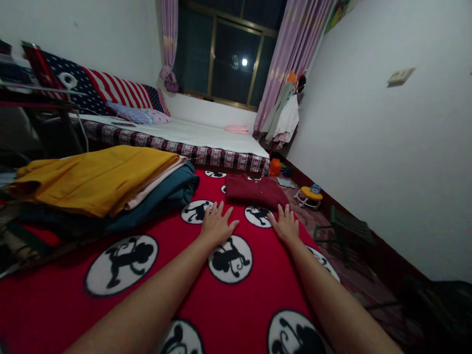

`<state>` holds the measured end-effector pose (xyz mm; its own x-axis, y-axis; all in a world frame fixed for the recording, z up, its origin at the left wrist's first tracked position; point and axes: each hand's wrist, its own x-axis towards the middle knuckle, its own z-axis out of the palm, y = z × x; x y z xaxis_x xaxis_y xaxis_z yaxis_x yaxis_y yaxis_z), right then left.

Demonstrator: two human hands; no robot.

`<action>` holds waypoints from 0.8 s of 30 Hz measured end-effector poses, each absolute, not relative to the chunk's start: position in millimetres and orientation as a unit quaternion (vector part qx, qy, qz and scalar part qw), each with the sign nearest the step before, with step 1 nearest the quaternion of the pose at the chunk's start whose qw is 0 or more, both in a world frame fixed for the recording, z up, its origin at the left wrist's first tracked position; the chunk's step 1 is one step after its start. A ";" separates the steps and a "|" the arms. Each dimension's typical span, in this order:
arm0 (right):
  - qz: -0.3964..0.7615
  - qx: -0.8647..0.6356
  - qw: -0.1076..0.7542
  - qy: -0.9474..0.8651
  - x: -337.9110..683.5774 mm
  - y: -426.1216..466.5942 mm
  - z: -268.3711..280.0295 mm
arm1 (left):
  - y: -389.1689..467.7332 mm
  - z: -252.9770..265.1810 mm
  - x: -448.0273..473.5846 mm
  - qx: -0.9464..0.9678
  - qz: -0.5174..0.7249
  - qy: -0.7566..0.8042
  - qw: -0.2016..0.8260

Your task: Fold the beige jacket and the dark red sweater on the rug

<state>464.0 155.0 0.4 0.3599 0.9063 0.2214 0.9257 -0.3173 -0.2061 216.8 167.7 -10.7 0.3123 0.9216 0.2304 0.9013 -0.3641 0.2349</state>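
Observation:
Both arms reach forward over a red blanket printed with white circles and black monkey figures. My left hand is spread, palm down, at the blanket with nothing in it. To its right, my right hand is also spread, its fingertips close to the near edge of a folded maroon garment; whether they touch it I cannot tell. The garment lies flat beyond both hands. At the left rests a stack of folded clothes, with mustard-yellow trousers on top, a pale pink piece beneath, and a teal garment lower down.
Behind stands a daybed with a white cover and a flag-patterned cushion. Along the right side of the floor are a small yellow-seated stool and a dark folding chair. Clothes hang by the purple curtain.

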 end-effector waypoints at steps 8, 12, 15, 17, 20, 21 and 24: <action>-0.021 -0.822 0.045 -0.567 441.1 100.4 0.3 | 117.4 -1.7 206.3 0.807 0.166 0.566 0.015; -0.026 -0.825 0.046 -0.562 425.5 61.1 1.4 | 69.5 -1.6 194.4 0.809 0.168 0.563 0.026; -0.028 -0.831 0.057 -0.552 413.6 33.7 1.3 | 34.6 -2.9 185.5 0.808 0.174 0.562 0.030; -0.033 -0.832 0.069 -0.549 406.6 18.5 0.7 | 13.9 -4.3 180.6 0.809 0.175 0.560 0.028; -0.030 -0.828 0.095 -0.553 399.9 0.9 -1.4 | -12.6 -6.9 174.4 0.810 0.179 0.558 0.024; -0.026 -0.824 0.105 -0.555 399.1 -3.5 -2.1 | -20.0 -7.5 172.5 0.809 0.180 0.558 0.023; -0.013 -0.804 0.161 -0.572 401.4 -12.6 -3.3 | -37.2 -8.2 167.0 0.809 0.177 0.560 0.026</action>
<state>401.4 -12.6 -3.3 0.3463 0.9154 0.2053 0.9237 -0.2945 -0.2450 167.0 -37.2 -8.2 0.3109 0.9146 0.2585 0.8964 -0.3726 0.2402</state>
